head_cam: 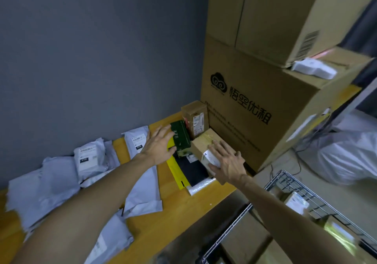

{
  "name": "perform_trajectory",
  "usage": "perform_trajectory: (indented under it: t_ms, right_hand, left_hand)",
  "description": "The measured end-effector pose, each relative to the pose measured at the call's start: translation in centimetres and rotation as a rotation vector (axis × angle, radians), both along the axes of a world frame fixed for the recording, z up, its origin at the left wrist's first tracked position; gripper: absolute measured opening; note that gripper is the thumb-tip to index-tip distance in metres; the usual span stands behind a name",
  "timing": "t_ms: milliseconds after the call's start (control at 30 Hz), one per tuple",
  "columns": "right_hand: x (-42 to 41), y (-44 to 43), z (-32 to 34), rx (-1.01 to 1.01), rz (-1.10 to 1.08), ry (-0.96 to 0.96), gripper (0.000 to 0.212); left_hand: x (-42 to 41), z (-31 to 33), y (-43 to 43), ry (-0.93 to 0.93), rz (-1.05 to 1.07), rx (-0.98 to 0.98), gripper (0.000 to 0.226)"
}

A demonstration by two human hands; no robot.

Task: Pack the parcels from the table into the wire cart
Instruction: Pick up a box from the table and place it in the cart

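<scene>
Wooden table [183,208] against a grey wall, wire cart [285,182] at its right end. Both hands are held open, fingers spread: the left hand [158,147] at the green box [181,139], the right hand [226,161] flat on the taped brown box [201,147]. A firm side grip is judged necessary before lifting. Access is crowded by stacked cartons [255,104]; grey mailers [51,188] are scattered to the left.

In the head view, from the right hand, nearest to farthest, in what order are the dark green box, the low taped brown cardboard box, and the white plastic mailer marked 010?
1. Low taped brown cardboard box: under the right hand, touching it.
2. Dark green box: just left of that box.
3. White plastic mailer marked 010: farthest left, near the wall.
</scene>
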State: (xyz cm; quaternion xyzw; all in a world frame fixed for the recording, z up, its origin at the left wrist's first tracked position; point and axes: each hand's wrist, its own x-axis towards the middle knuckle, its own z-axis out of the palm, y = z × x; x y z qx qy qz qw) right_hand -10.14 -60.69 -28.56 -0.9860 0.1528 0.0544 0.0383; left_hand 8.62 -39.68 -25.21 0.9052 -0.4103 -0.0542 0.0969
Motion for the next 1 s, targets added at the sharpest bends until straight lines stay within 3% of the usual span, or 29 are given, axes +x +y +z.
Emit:
perform_trajectory:
  t_ms: [233,400,600,733,1000]
  right_hand:
    - [-8.5,1.3,2.4,0.082,-0.157,-0.024,0.068]
    - [-14.2,2.7,4.5,0.035,-0.324,-0.041,0.068]
    - [-21.9,6.2,5.8,-0.041,-0.505,0.005,0.066]
    - [-27.9,8.6,6.1,-0.039,-0.620,0.037,0.065]
    - [-40.0,10.6,6.8,-0.099,-0.843,0.042,0.064]
  left_hand:
    - [-5.4,3.0,0.2,0.015,-0.123,0.043,0.063]
    - [-8.2,4.2,-0.6,0.021,-0.242,0.010,0.063]
    - [-13.4,2.9,-2.6,0.123,-0.372,-0.077,0.065]
    - [-18.9,1.9,-3.1,0.161,-0.531,-0.028,0.061]
    - [-28.4,4.3,-6.7,0.051,-0.715,0.017,0.066]
